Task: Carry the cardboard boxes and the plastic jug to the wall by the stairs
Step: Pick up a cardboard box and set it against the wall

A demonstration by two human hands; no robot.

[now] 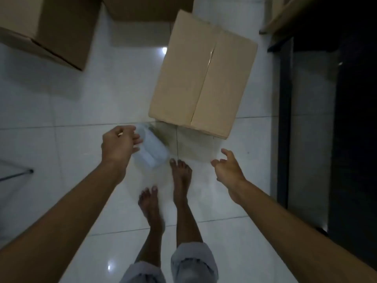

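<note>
Now plastic jug [151,149] lies just beside slack left grip [120,145]; right grip [226,166] slack.

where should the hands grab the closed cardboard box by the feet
Probably by its two opposite side walls, low near the bottom edges, one hand from each side. The closed cardboard box is wide and its top flaps meet at a centre seam with no handles, so the top offers no hold. Both hands look free.

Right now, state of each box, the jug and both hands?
Near cardboard box: flaps closed, standing on the floor, untouched.
Far-left cardboard box: on the floor, untouched.
Back cardboard box: on the floor, mostly cropped.
Plastic jug: blurred, at left hand, grip unclear.
Right hand: open, empty.
</note>
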